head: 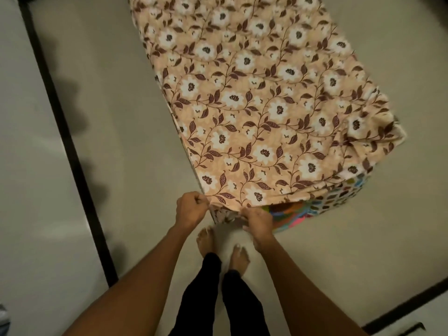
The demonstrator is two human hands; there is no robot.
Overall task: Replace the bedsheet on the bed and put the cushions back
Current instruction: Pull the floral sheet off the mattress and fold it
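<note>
A peach bedsheet (254, 98) with white flowers and brown leaves lies spread over a narrow bed that runs away from me. At its near edge my left hand (190, 209) grips the sheet's corner, fingers curled around the cloth. My right hand (258, 220) pinches the same hem a little to the right. Below the sheet's near right corner a multicoloured patterned cover (322, 204) shows on the bed's side. The sheet is bunched at the right corner (378, 139). No cushions are in view.
My bare feet (223, 248) stand on the pale floor (116, 132) just in front of the bed. A black strip (65, 141) crosses the floor on the left, and another black strip (407, 304) lies at the lower right.
</note>
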